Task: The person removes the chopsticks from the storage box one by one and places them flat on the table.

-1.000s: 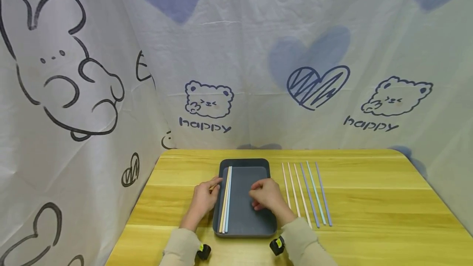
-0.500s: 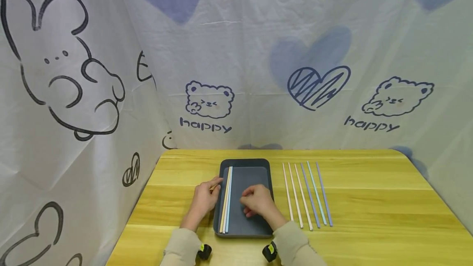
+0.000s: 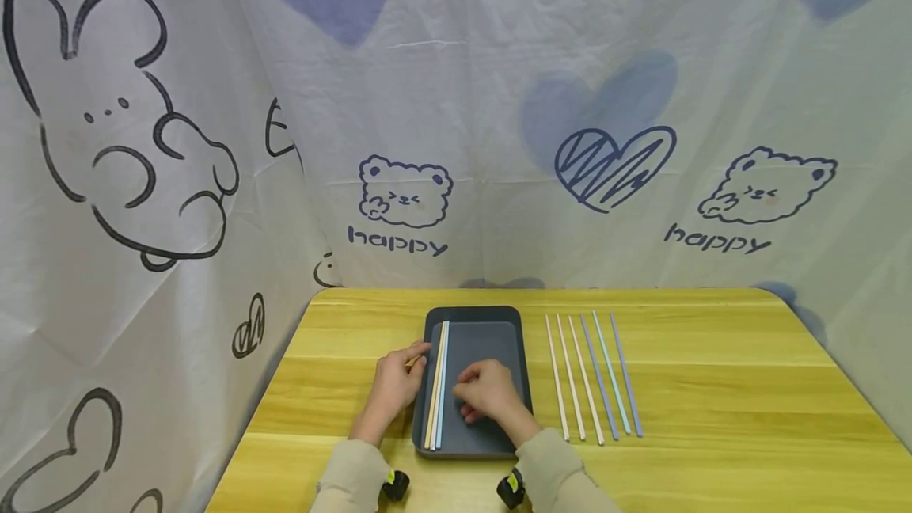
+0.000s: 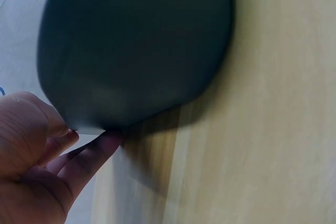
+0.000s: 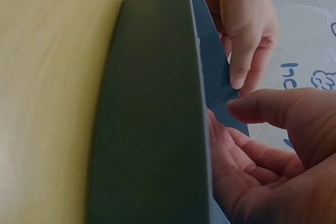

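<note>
Right hand [image 3: 490, 393] is moved left, toward the chopsticks [image 3: 436, 386], loosely curled, apparently empty; the tray [image 3: 492, 343], gripped by the left hand [image 3: 394, 383], is best kept steady.

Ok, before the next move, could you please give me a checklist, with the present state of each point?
1. Tray steadied: ok, the left hand holds its left rim.
2. Right hand free: ok, nothing shows between thumb and fingers.
3. Sticks in the tray lined up: ok, side by side along its left.
4. Their exact number: cannot tell, too close together.
5. All sticks inside: not ok, six sticks lie on the table.
</note>
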The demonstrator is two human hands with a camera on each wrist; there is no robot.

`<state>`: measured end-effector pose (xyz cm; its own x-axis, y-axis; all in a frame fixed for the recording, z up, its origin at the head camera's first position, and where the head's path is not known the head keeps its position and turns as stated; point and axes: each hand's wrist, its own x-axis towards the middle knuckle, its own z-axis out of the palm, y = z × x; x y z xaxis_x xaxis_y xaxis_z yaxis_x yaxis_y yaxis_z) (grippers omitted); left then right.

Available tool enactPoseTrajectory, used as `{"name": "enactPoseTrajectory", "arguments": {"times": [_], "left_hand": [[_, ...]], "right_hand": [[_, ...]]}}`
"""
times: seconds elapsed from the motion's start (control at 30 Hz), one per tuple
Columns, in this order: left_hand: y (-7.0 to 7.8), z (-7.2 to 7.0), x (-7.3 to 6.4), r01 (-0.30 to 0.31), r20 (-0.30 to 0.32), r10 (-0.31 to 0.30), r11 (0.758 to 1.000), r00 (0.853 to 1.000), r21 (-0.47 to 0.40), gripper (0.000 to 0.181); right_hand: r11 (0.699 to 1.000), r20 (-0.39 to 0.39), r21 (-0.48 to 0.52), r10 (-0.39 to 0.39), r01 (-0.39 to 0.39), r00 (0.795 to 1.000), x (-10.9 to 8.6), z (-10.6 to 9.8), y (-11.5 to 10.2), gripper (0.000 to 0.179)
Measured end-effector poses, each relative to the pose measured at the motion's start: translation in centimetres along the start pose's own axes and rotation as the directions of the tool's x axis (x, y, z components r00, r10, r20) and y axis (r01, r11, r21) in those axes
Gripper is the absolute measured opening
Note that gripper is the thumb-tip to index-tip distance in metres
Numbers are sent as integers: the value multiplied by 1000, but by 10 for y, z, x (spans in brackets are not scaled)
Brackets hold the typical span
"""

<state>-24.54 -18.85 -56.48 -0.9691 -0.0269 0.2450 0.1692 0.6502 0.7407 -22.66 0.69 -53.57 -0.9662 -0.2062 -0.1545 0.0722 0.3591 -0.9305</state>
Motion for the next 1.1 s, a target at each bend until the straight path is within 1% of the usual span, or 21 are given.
{"name": "enactPoseTrajectory", "arguments": {"times": [0.1,0.33,0.6,0.83,1.1], "left_hand": [[0,0,0,-6,-2,6,1000,1000,0,31],[-1,0,2,14,8,-14,1000,1000,1,31],[1,-1,0,-5,-27,5,1000,1000,14,29],[1,-1,1,4,-15,-4,1000,1000,-5,30],[0,-1,0,11,-14,-11,1000,1000,-2,30]], "right_hand": [[1000,2,-14,-9,9,1000,2,3,1,13],[997,6,-63,-37,37,999,5,9,2,11],[999,-3,-41,-25,25,1000,6,17,3,9],[997,6,-68,-29,30,1000,6,22,5,7],[997,-10,-71,-42,41,999,9,28,9,6]]}}
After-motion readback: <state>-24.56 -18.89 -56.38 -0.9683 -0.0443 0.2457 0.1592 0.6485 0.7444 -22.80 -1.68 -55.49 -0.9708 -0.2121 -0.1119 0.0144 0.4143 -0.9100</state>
